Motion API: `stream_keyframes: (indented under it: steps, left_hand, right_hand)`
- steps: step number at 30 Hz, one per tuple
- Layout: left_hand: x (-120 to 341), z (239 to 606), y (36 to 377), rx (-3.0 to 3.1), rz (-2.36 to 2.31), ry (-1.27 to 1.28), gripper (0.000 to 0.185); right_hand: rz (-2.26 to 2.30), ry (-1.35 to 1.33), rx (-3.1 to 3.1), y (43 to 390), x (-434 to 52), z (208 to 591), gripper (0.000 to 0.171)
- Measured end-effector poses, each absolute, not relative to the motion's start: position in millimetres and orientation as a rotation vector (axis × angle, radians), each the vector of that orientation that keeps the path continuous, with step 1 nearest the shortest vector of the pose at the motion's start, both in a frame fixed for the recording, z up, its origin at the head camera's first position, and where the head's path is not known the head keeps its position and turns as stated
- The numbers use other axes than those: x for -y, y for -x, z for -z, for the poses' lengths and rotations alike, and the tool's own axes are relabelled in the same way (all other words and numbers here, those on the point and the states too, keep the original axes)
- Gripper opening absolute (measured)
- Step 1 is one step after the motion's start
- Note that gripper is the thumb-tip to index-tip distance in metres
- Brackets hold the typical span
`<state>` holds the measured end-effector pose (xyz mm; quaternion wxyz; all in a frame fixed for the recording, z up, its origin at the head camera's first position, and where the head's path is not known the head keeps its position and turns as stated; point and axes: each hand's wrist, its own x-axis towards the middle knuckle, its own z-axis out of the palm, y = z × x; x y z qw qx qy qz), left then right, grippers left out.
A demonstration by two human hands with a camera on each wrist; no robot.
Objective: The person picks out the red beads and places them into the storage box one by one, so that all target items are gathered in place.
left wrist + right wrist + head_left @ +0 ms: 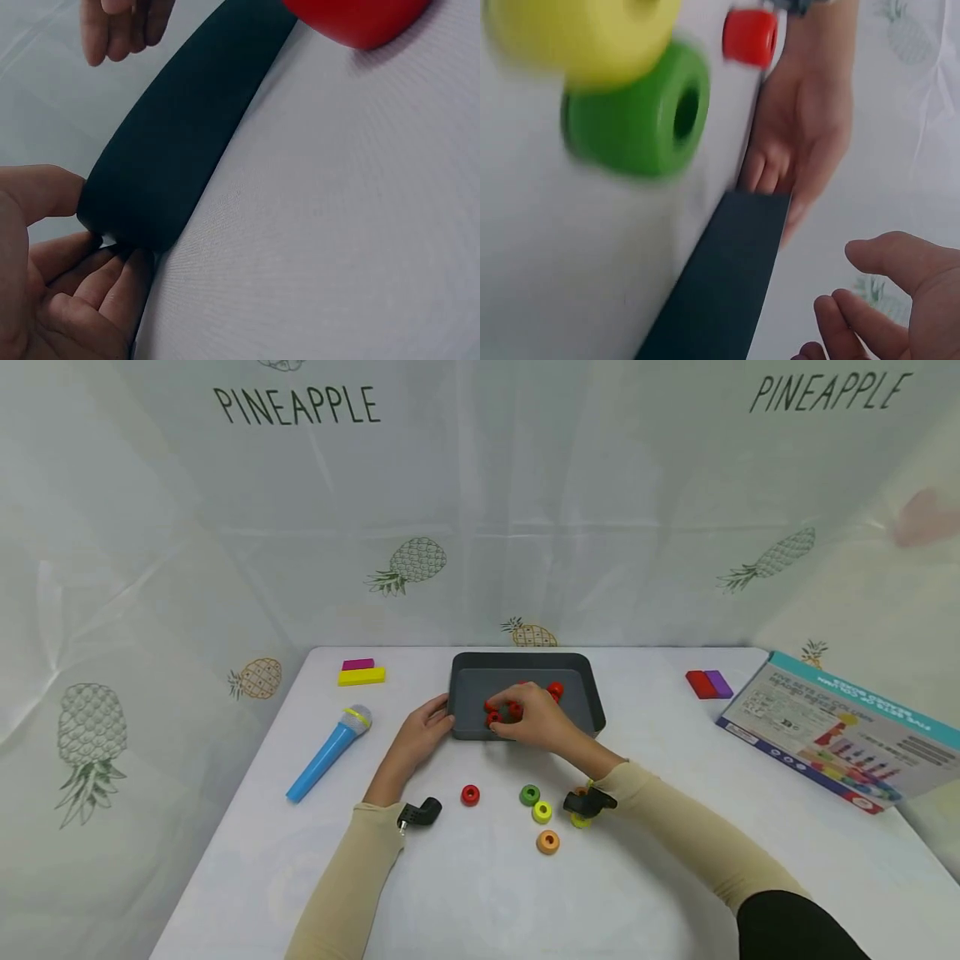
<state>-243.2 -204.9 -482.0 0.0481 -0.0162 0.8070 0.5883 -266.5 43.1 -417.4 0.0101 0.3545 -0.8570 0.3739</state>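
Note:
The left hand [422, 737] holds the left side of a dark grey tray [592, 697]. In the left wrist view its thumb lies over the rim and its fingers [124, 292] bend against the outer wall near the table. Over the tray is the right hand [538, 718], thumb and fingertips just around red beads [494, 717]. The right wrist view shows a gap between thumb and fingers [866, 326], with nothing seen there; the tray wall hides the beads. More red beads [555, 688] lie near the knuckles, partly covered by the hand.
On the white table in front of the tray lie a red bead [470, 795], a green bead [529, 795], yellow beads [542, 812] and an orange bead [548, 842]. A blue toy microphone [330, 753], coloured blocks [362, 677] and a box [840, 727] lie farther out.

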Motion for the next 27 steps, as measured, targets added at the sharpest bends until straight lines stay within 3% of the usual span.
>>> stream_keyframes:
  steps: [15, 27]
  left_hand:
    - [206, 483, 243, -2.47, -1.783, 0.043, 0.057]
    - [207, 483, 245, -2.486, -1.767, 0.042, 0.057]
  right_hand:
    - [-1.268, -1.214, 2.733, 211, -28, 431, 0.036]
    - [-1.165, -1.277, 2.753, 192, -25, 453, 0.034]
